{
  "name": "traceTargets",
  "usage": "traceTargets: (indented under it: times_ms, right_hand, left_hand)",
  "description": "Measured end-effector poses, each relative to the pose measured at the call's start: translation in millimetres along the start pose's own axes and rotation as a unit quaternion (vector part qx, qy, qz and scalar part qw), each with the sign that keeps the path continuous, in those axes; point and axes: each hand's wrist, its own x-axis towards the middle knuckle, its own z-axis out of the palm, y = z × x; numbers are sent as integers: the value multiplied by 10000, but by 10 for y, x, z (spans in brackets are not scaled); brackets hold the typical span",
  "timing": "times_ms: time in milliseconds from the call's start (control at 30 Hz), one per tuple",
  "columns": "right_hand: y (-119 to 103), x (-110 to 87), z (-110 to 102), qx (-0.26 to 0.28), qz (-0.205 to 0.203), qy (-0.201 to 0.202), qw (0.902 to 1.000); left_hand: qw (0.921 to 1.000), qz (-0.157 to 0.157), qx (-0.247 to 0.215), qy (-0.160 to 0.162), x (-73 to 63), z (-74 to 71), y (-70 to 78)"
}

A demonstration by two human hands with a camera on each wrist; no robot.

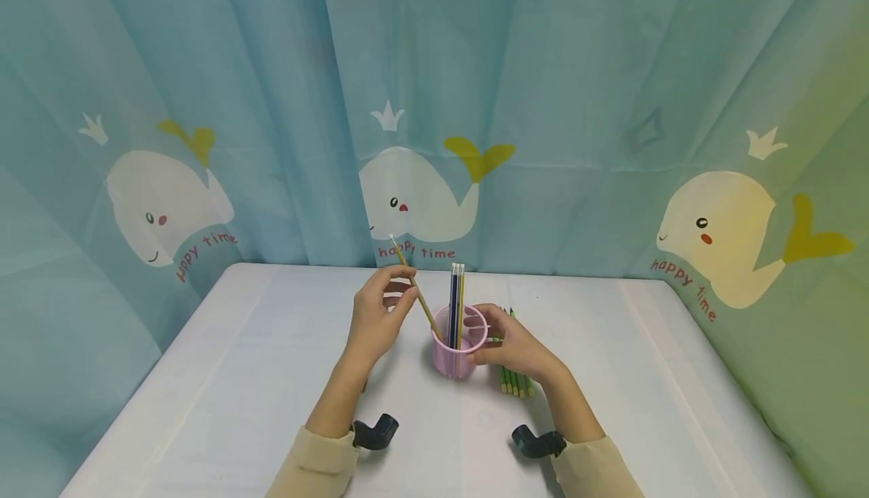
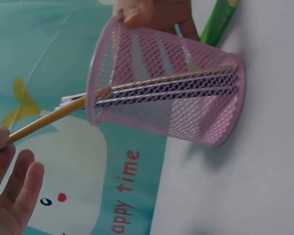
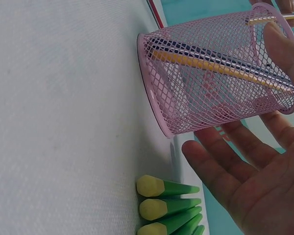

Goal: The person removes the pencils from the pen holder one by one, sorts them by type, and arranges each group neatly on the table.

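My left hand (image 1: 379, 313) pinches a yellow pencil (image 2: 49, 119) between thumb and fingers. The pencil slants, its lower end just inside the mouth of a pink mesh pen holder (image 2: 147, 117). Several dark blue and yellow pencils (image 1: 455, 294) stand together in that holder, which is upright on the table. From the right side my right hand (image 1: 514, 341) holds the pen holder, the thumb at its rim and the fingers spread around its far side. In the right wrist view, the thumb (image 3: 284, 49) lies along the mesh near the rim.
Several green pencils (image 1: 514, 381) lie side by side on the white table (image 1: 237, 392), partly under my right hand. A thin red and dark stick (image 3: 156, 13) lies beyond the holder in the right wrist view. A whale-print curtain (image 1: 577, 106) hangs behind the table.
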Motion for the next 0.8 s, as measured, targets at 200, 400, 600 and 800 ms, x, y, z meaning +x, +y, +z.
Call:
traceTargets:
  times_ms: [200,400,600,800]
  right_hand:
    - [-19,-6,5,14,-17,9,10000]
    - [-1,-10,12,20,44,40,10000]
    - [0,-11,10,20,122,54,9999]
    - [-7,-13,10,27,80,48,10000]
  left_hand:
    - [9988,-229,-400,179,20,-105,101]
    - [9942,-667,-808,232,18,-220,405]
    - [9940,-718,-778,261,34,-218,171]
    - [9937,-670,-876,219,38,-271,71]
